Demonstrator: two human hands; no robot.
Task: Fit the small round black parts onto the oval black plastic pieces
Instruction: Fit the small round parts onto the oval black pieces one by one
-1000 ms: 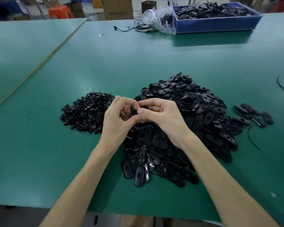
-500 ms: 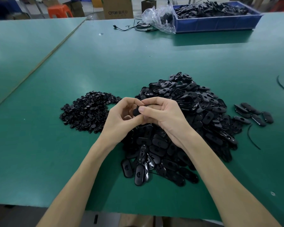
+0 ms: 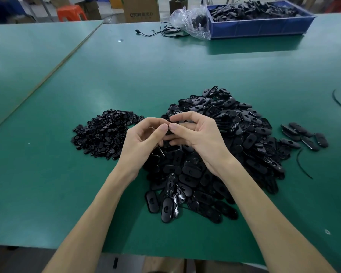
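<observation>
A big heap of oval black plastic pieces [image 3: 234, 146] lies in the middle of the green table [image 3: 165, 71]. To its left sits a smaller heap of small round black parts [image 3: 104, 131]. My left hand [image 3: 144, 142] and my right hand [image 3: 195, 134] meet above the near edge of the oval heap. Both pinch one oval black piece [image 3: 168, 133] between thumbs and fingertips; it is almost wholly hidden by the fingers. Whether a round part is on it cannot be seen.
Several separate oval pieces [image 3: 303, 136] lie in a row at the right, with thin black strips [image 3: 301, 164] beside them. At the back stand a blue crate [image 3: 262, 26] of black parts, a clear plastic bag [image 3: 191, 22] and a black cable [image 3: 161, 32].
Both hands stayed together over the heap. The fingers shifted on the held piece, the thumbs now pressed tip to tip over it.
</observation>
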